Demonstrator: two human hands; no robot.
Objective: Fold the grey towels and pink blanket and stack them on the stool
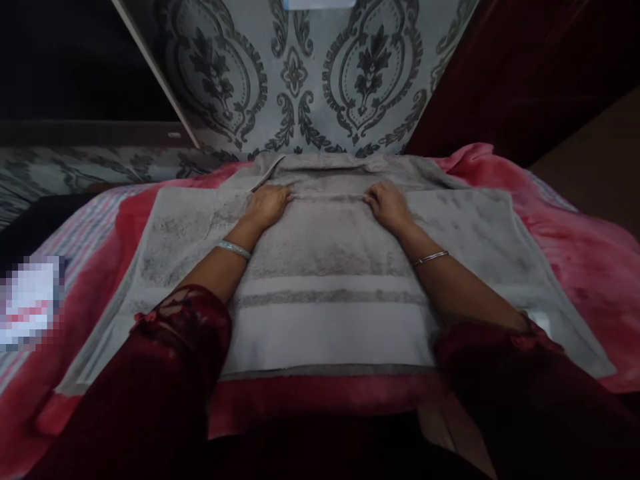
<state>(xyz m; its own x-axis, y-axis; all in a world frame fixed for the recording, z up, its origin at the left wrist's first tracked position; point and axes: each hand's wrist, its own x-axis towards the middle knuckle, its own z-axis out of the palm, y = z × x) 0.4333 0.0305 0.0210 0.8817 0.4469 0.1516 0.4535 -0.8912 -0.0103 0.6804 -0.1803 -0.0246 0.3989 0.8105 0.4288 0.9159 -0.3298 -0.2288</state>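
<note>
A large grey towel (330,267) with a paler woven band near its front edge lies spread flat on a red-pink blanket (575,247). My left hand (267,203) rests palm down on the towel's far left part, fingers together, at a crease line. My right hand (387,205) lies the same way on the far right part, level with the left. Beyond both hands the towel's far end is bunched against the wall. Both wrists carry thin bangles and both arms have dark red sleeves.
A grey wall with dark damask pattern (300,73) stands right behind the towel. A dark red curtain (525,67) hangs at the right. A striped cloth (85,227) and a blurred patch (27,303) lie at the left.
</note>
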